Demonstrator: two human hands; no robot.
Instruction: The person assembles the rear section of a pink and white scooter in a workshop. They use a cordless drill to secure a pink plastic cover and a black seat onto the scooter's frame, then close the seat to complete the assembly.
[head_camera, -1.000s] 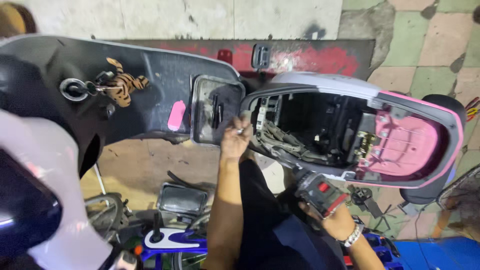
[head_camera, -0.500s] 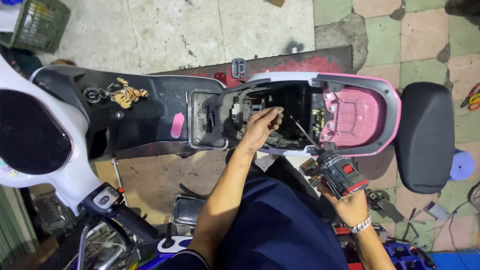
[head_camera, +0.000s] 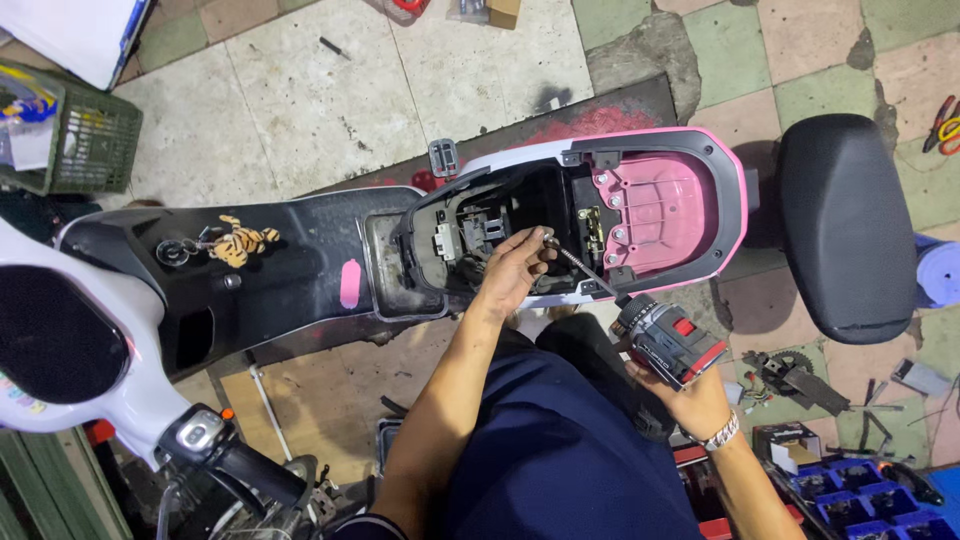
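Head view: one cordless drill (head_camera: 668, 343), black and red, in the right hand (head_camera: 690, 398), grip closed round its handle. One long bit (head_camera: 580, 268) runs from it into the scooter's open seat bay (head_camera: 520, 225). Left hand (head_camera: 515, 268) has its grip pinched on the bit tip at the bay's edge. One black seat (head_camera: 845, 225) flipped open, one tiger keyring (head_camera: 240, 242) on the footboard, one green crate (head_camera: 90, 140) on the floor.

We see a cordless drill (head_camera: 668, 342), black and grey with red patches, held low at the near edge of the scooter (head_camera: 300, 270). Its long thin bit (head_camera: 585, 272) slants up and left, its tip at the rim of the open compartment (head_camera: 510, 225) under the seat, a dark hollow crowded with wires beside the pink tray (head_camera: 655, 210).
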